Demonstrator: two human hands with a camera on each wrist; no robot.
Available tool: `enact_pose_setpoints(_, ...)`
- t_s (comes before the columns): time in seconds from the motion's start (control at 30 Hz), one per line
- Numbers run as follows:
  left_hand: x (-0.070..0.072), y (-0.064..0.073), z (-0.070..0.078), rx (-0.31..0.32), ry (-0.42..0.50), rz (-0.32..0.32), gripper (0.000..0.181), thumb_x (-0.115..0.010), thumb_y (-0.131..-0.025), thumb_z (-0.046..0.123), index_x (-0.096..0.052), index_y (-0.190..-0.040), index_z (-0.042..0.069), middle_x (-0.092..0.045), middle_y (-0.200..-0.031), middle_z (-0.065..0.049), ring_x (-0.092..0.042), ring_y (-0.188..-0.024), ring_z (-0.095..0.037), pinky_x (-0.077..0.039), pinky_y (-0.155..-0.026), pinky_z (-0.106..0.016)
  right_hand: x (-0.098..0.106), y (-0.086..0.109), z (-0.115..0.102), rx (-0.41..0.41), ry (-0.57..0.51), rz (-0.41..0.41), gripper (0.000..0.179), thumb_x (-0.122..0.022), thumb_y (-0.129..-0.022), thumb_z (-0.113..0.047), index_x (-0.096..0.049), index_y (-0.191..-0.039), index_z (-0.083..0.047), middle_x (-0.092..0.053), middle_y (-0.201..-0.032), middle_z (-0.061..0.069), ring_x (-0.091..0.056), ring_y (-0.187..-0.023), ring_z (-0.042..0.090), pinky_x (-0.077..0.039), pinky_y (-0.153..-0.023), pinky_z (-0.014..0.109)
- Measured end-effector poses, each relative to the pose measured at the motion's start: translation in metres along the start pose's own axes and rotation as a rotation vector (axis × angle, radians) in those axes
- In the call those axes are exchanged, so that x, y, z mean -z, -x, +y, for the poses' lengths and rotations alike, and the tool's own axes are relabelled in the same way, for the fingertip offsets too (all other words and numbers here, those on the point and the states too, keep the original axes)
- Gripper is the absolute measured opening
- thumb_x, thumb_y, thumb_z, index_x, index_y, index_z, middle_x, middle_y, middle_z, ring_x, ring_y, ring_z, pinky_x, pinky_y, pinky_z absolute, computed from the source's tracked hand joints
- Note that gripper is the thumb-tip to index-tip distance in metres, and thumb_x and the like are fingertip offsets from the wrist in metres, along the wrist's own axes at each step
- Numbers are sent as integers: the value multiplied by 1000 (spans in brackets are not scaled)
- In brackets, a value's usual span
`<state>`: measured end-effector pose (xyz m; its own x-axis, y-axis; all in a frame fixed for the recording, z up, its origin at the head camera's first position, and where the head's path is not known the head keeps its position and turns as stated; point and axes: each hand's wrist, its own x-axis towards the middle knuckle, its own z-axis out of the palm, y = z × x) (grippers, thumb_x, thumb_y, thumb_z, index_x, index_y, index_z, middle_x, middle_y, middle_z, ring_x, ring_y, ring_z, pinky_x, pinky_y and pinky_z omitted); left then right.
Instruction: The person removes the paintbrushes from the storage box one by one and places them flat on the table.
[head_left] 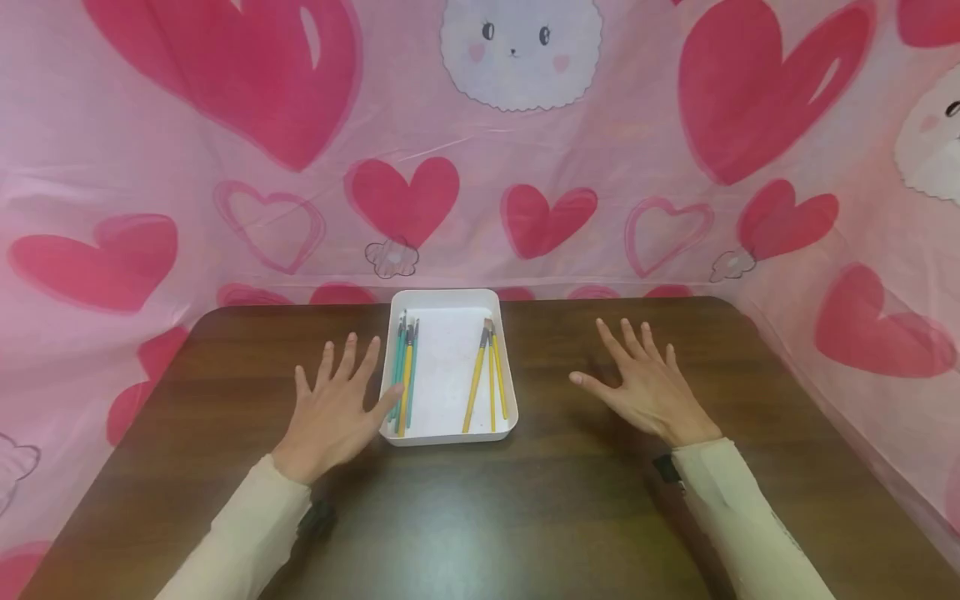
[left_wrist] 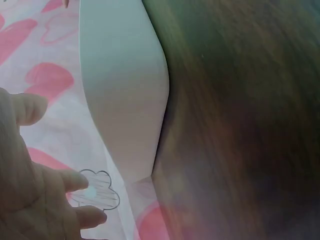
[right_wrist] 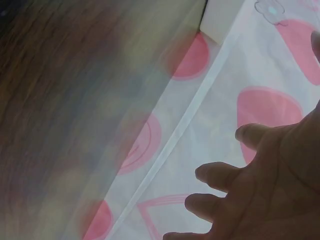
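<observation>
A white rectangular tray (head_left: 447, 439) stands at the far middle of the table. Along its left side lie several thin teal paintbrushes (head_left: 413, 375) and a yellow-handled paintbrush (head_left: 407, 379). Three yellow paintbrushes (head_left: 475, 379) lie along the right side. Fingers spread, my left hand (head_left: 333, 408) is beside the tray's left wall, and its thumb overlaps the tray edge in the head view. My right hand (head_left: 645, 387) is held over the table to the right of the tray, fingers spread and holding nothing. The left wrist view shows the tray's outer wall (left_wrist: 125, 95) close to the left hand.
The dark wooden table (head_left: 450, 525) has rounded far corners. A pink cloth (head_left: 480, 142) with hearts and white animal faces hangs behind and along both sides of it.
</observation>
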<state>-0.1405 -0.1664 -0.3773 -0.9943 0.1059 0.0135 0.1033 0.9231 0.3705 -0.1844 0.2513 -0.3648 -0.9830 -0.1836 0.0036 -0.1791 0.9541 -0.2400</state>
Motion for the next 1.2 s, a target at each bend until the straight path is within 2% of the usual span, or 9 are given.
enact_pose_setpoints(0.17,1,-1,2,3,34,-24,90,-40,-97,68,-12,-165,16,-5,-172,-15,1,-156,-52,0,-119,-77,2,0,-1,-1,-33,-19,98,-39,-91,-81,-9,-165,-25,-7,-171,19,-2,-156,50,-3,-120,77)
enact_pose_setpoints(0.27,3,-2,4,26,74,-47,89,-44,-99,64,-17,-164,11,-11,-171,-18,-8,-156,-50,-12,-122,-73,5,-1,-3,0,-54,-44,96,-37,-93,-80,-11,-165,-23,-9,-170,20,-4,-156,50,-3,-122,74)
enact_pose_setpoints(0.37,7,-5,6,65,143,-65,86,-51,-99,57,-22,-162,7,-23,-168,-20,-24,-153,-48,-28,-118,-70,8,-2,-6,8,-56,-54,93,-35,-95,-77,-17,-165,-18,-21,-168,23,-15,-154,51,-8,-123,72)
enact_pose_setpoints(0.47,11,-9,8,108,212,-79,83,-56,-99,50,-24,-161,6,-32,-165,-20,-34,-149,-46,-37,-112,-69,10,-3,-10,11,-61,-61,89,-36,-98,-73,-27,-162,-12,-36,-162,24,-31,-149,50,-20,-121,71)
enact_pose_setpoints(0.67,14,-18,12,185,323,-103,75,-58,-101,37,-26,-159,3,-39,-159,-24,-44,-143,-46,-43,-109,-66,12,-11,-20,-12,-122,-63,81,-48,-98,-66,-44,-152,-6,-53,-151,22,-50,-137,45,-40,-111,69)
enact_pose_setpoints(0.83,16,-23,14,224,377,-78,65,-57,-102,29,-33,-156,1,-47,-152,-26,-51,-135,-47,-47,-107,-64,7,-24,-36,21,-223,21,55,-61,-98,-49,-62,-130,-4,-71,-122,17,-67,-109,34,-56,-96,56)
enact_pose_setpoints(0.9,17,-24,14,241,377,-75,64,-57,-102,28,-35,-154,0,-49,-149,-27,-53,-132,-46,-48,-106,-63,5,-28,-44,34,-260,44,45,-64,-98,-43,-66,-122,-5,-73,-111,14,-68,-99,29,-58,-90,51)
enact_pose_setpoints(1.07,14,-23,15,278,385,-91,59,-60,-100,25,-42,-150,-2,-57,-140,-27,-61,-121,-44,-53,-101,-61,2,-32,-64,8,-314,12,39,-68,-95,-40,-68,-115,-7,-74,-104,10,-68,-90,24,-60,-82,44)
enact_pose_setpoints(1.2,11,-22,16,297,426,-100,54,-63,-99,21,-48,-146,-1,-59,-139,-26,-62,-119,-44,-55,-99,-59,-2,-35,-79,-9,-339,-19,32,-72,-92,-37,-68,-108,-9,-72,-95,8,-64,-80,22,-58,-70,35)
